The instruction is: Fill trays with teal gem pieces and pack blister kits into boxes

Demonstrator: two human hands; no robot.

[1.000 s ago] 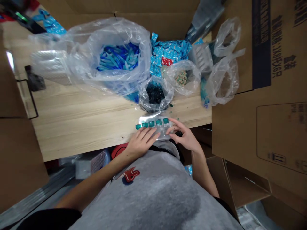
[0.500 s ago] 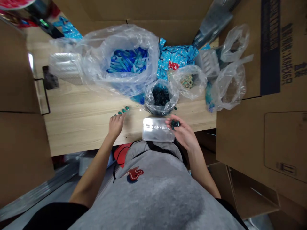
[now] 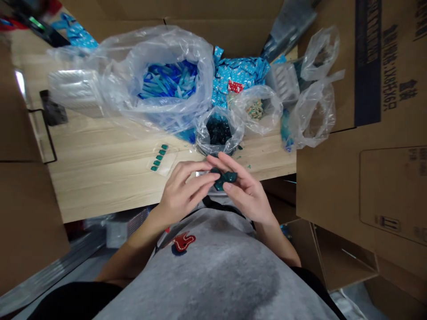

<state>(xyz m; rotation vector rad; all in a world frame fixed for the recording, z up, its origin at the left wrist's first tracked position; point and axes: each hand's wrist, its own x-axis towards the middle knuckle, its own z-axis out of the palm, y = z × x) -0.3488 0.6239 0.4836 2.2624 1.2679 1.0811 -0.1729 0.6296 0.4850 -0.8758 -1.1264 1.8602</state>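
Observation:
My right hand [image 3: 248, 191] cups a clump of small dark green pieces [image 3: 225, 178] over the near edge of the wooden table [image 3: 100, 178]. My left hand [image 3: 185, 191] meets it, fingertips pinching at the same green pieces. Both hands cover most of a clear plastic tray, of which only a sliver shows between them. To the left lies a filled clear strip with a row of teal pieces [image 3: 159, 158]. Just beyond my hands stands a small open bag of dark green pieces [image 3: 218, 131].
A big clear bag of blue items [image 3: 167, 80] fills the table's middle back. Blue patterned packets [image 3: 238, 73], a bag of mixed small items [image 3: 255, 109] and empty clear bags [image 3: 313, 111] lie to the right. Cardboard boxes [image 3: 367, 133] wall in the right and back.
My left hand left the teal strip on the table at the left and came back to meet the right hand. The right hand now holds the green pieces above the tray.

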